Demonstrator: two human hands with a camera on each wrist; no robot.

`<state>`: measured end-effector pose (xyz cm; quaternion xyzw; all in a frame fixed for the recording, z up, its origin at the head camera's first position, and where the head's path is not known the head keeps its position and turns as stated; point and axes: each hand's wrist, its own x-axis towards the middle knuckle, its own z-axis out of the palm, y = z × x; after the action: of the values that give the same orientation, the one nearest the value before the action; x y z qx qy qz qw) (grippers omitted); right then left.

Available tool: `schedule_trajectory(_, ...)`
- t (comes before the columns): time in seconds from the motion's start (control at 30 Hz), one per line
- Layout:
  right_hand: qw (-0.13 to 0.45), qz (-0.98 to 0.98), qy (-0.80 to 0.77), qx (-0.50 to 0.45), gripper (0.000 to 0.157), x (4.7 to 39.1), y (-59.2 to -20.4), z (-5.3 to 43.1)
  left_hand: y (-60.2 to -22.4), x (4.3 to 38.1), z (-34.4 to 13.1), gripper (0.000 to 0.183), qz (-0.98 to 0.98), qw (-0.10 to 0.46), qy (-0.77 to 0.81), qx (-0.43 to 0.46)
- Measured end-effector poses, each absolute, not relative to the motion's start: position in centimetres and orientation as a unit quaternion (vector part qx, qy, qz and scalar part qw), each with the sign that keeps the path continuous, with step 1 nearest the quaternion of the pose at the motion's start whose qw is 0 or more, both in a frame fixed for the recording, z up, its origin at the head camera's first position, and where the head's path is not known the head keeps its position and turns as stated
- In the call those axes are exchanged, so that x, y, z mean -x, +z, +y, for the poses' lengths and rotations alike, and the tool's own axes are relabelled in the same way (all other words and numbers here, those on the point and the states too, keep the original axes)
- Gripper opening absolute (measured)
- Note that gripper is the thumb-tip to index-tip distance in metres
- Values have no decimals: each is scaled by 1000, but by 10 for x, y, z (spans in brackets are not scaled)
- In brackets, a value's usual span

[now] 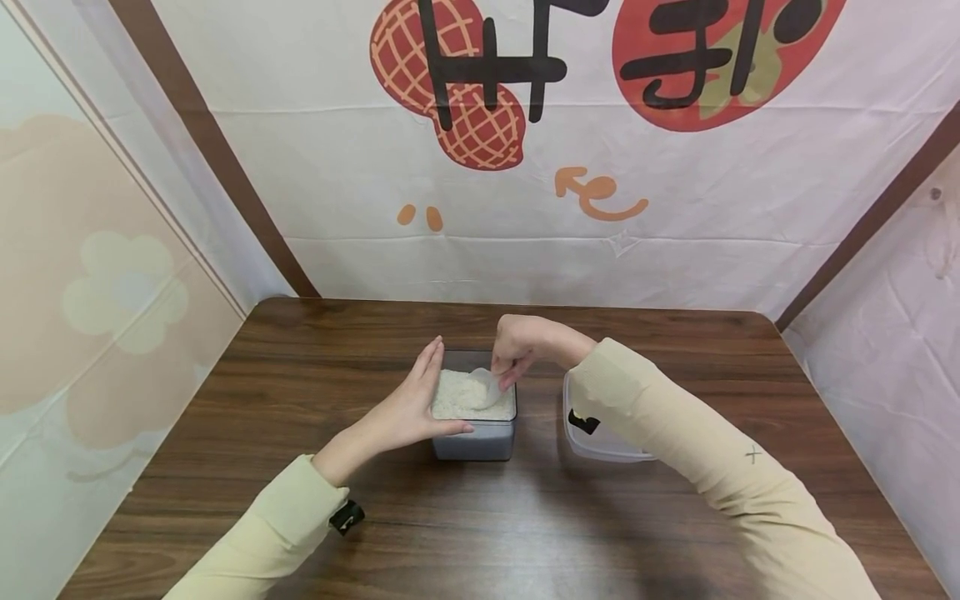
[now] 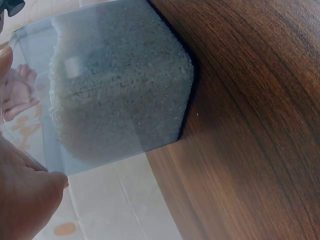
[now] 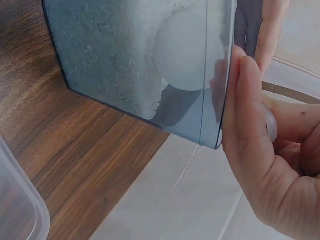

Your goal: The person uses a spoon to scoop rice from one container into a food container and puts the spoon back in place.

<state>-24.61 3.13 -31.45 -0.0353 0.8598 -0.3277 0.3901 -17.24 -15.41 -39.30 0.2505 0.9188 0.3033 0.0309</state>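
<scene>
A grey see-through container (image 1: 474,442) of white rice (image 1: 450,402) stands upright on the table. My left hand (image 1: 405,408) holds it at the left, the thumb along the front rim and the long fingers at the far left corner. With the right hand (image 1: 523,343) I pinch the handle of a translucent scoop (image 1: 491,385) over the right side of the container. Rice lies in the scoop's bowl, down at the rice's surface. Through the container wall in the right wrist view, the rounded bowl (image 3: 182,52) shows pale; the fingers hide most of the handle.
A clear, low plastic box (image 1: 600,451) stands right of the rice container, partly hidden under my right forearm. Dark wood makes up the tabletop (image 1: 420,533). A printed cloth wall (image 1: 337,183) rises behind the table's far edge.
</scene>
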Motion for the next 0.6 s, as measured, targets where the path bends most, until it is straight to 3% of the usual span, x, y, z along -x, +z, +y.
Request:
schedule_trajectory(0.13, 382, 865, -324, 32, 23, 220, -275, 31, -393, 173, -153, 119, 920, 32, 302, -250)
schedule_trajectory(0.6, 395, 836, -380, 35, 17, 246, -316, 41, -394, 173, -153, 120, 922, 37, 300, -244)
